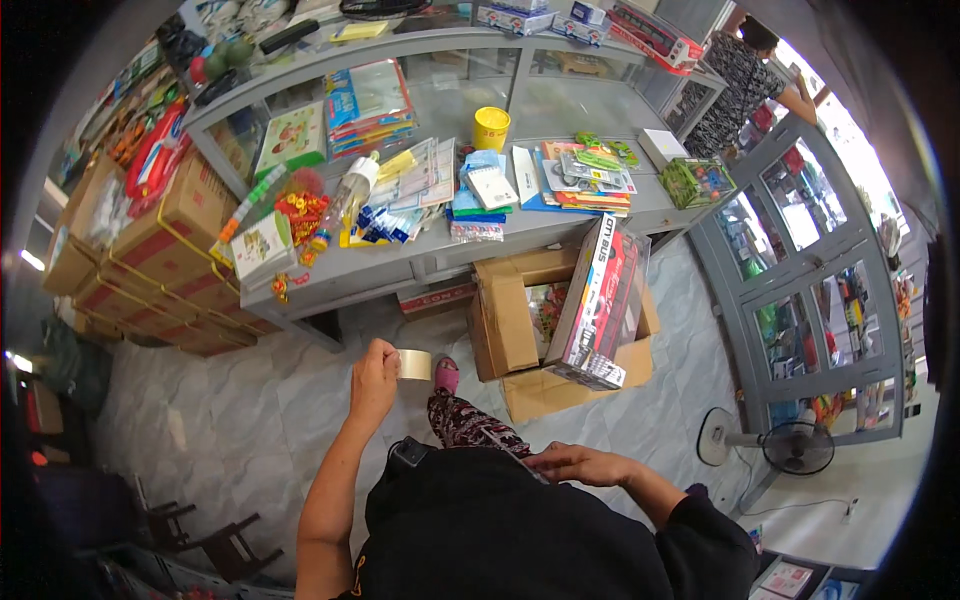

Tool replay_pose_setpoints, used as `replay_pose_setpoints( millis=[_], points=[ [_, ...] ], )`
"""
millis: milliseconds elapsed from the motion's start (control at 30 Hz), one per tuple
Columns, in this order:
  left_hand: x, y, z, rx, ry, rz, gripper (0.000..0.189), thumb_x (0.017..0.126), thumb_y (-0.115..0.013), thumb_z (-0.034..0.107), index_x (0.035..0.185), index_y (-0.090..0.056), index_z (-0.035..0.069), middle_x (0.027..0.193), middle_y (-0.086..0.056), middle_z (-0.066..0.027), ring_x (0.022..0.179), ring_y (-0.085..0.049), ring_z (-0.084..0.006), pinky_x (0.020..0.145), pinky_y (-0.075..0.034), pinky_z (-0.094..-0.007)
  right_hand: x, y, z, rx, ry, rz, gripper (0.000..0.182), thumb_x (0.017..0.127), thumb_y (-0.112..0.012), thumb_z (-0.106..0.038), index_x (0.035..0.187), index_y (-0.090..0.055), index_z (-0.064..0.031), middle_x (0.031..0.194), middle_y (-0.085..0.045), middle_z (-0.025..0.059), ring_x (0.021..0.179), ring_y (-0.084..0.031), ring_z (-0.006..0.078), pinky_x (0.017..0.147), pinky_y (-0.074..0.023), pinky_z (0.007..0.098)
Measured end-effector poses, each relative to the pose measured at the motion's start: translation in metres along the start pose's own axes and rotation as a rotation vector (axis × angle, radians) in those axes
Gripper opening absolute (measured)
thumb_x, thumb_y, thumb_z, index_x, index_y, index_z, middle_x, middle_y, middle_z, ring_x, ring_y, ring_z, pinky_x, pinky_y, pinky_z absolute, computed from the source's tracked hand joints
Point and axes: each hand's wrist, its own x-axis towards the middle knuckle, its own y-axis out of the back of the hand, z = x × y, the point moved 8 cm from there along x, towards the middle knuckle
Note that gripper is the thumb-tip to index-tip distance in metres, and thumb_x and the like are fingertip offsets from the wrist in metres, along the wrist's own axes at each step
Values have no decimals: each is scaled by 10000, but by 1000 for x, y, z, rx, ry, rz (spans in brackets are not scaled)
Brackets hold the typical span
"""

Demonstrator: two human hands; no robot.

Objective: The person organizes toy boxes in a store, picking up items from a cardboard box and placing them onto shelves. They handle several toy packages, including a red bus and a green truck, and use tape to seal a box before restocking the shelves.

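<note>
My left hand (375, 382) grips a roll of packing tape (415, 365) by its edge, held out over the tiled floor. Close to my black shirt, my right hand (581, 463) is closed around a slim metal tool (504, 448); its exact kind is unclear because the fingers and shirt cover part of it. Before me stands an open cardboard carton (506, 330) with its flaps spread. A boxed toy bus (600, 307) leans at a tilt across the carton's right side. Inside the carton, a colourful package (549, 307) shows partly.
A grey glass display counter (337, 274) bears stationery, a yellow tub (491, 129) and small toys. Strapped cartons (172, 247) are stacked left. A standing fan (796, 448) and glass-door cabinet (814, 300) stand right. A person (731, 90) is at the far right. A dark stool (236, 547) sits lower left.
</note>
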Motion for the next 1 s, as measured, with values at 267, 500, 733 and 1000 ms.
replay_pose_setpoints(
  millis=[267,500,733,1000],
  points=[
    [108,-15,-3,-153,1,-208,47,886,-491,45,872,-509,4,727,-605,-60,666,-599,-120,630,-501,-265,60,56,-34,-80,69,27,481,837,-578,-79,1306,-474,-112,771,-557,-2,722,-517,93,672,-439,262],
    [212,-20,15,-273,-34,-305,74,917,-497,72,889,-510,5,780,-603,-63,720,-583,-108,678,-481,-256,107,115,-42,355,238,134,440,876,-571,-111,1290,-438,-46,741,-557,-2,648,-510,64,598,-423,215],
    [300,-38,53,-389,-41,-283,102,934,-493,105,930,-496,3,818,-594,-62,749,-547,-88,692,-450,-222,148,153,-87,613,306,332,440,899,-570,-141,1298,-389,-109,806,-563,7,600,-531,27,423,-365,146],
    [366,-37,45,-477,-2,-169,115,934,-508,146,930,-504,32,773,-607,-43,664,-540,-69,606,-427,-204,229,183,-144,735,523,261,586,841,-525,-575,1185,-384,-122,816,-556,57,554,-510,84,463,-368,185]
  ],
)
